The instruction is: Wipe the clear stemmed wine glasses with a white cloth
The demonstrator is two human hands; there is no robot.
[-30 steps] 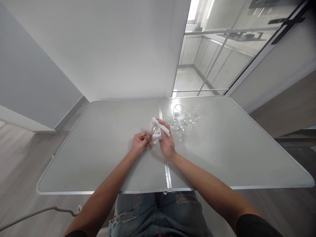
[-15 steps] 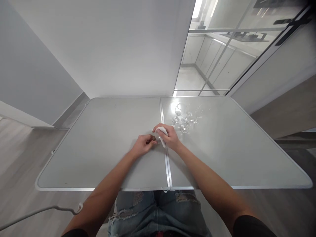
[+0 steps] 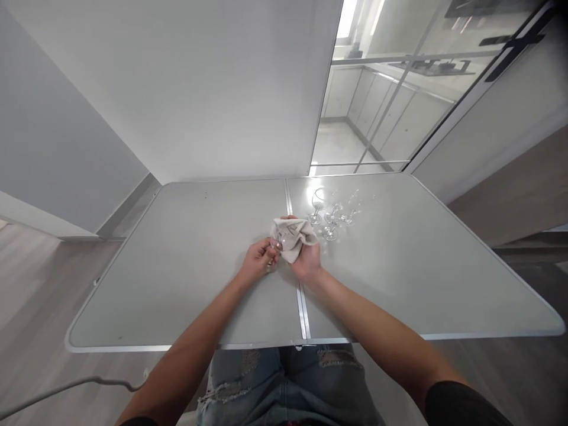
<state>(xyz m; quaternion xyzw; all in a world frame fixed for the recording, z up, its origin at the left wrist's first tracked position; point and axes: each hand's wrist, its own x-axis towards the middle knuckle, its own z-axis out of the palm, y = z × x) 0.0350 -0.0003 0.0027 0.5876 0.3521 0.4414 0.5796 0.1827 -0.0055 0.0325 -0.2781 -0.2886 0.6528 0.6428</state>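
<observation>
My left hand point(image 3: 260, 258) is closed around the stem end of a small clear stemmed glass point(image 3: 284, 241), which lies tilted sideways just above the table. The bowl of the glass rests against a white cloth point(image 3: 295, 251). Spread over my right hand point(image 3: 309, 263), the cloth covers most of its fingers, and that hand grips it from below and the right. Beyond my right hand stand several clear stemmed glasses, among them one nearer the front point(image 3: 330, 232) and a larger one point(image 3: 316, 207) at the left.
Both hands are over a pale folding table point(image 3: 177, 266) with a metal seam point(image 3: 302, 310) down its middle. A white wall point(image 3: 222, 89) rises behind it. At the back right is a glass-paned door point(image 3: 377, 112). A grey cable point(image 3: 66, 384) hangs at the lower left.
My right hand has turned palm up, and the cloth has opened out from a bunched wad. The glass bowl now lies against it. My left hand stays in nearly the same place.
</observation>
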